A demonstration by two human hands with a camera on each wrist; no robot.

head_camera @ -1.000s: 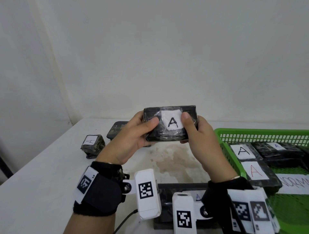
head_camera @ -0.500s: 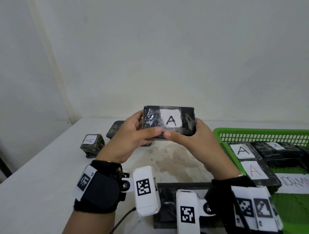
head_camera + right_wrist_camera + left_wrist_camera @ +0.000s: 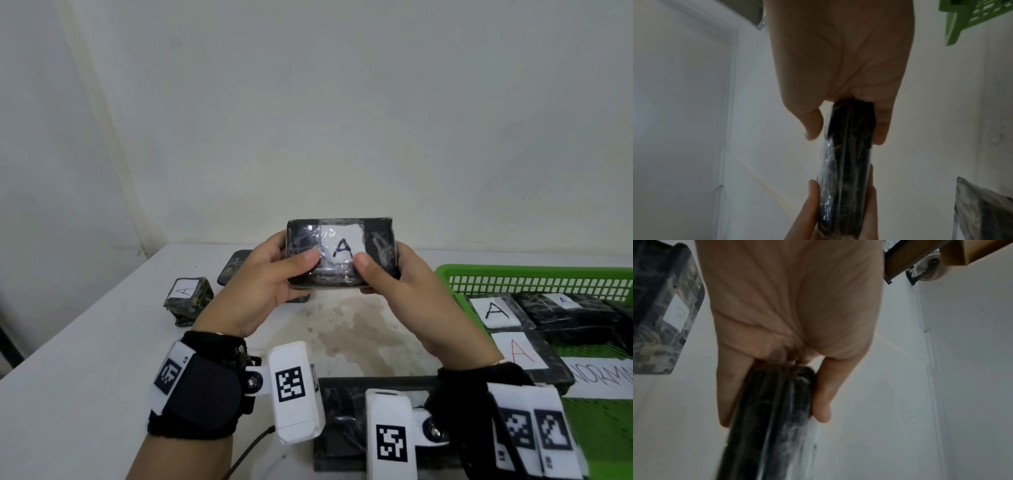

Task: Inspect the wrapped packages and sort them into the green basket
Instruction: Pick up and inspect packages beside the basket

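A black plastic-wrapped package (image 3: 371, 240) with a white label marked "A" is held up above the table, label toward me. My left hand (image 3: 274, 274) grips its left end and my right hand (image 3: 394, 274) grips its right end, thumbs on the front face. In the left wrist view the package (image 3: 772, 410) is edge-on between thumb and fingers; the right wrist view shows the package (image 3: 849, 154) the same way. The green basket (image 3: 534, 277) at the right holds several wrapped packages with "A" labels.
A small wrapped package (image 3: 188, 301) labelled "A" stands on the white table (image 3: 85, 359) at the left. A flat dark package (image 3: 234, 270) lies behind my left hand. Another black package (image 3: 346, 421) lies near the table's front edge. A white wall rises behind.
The package has stayed raised in both hands while its tilt shifted slightly. Both thumbs slid along the front face, meeting near the lower edge, then moving apart beside the label.
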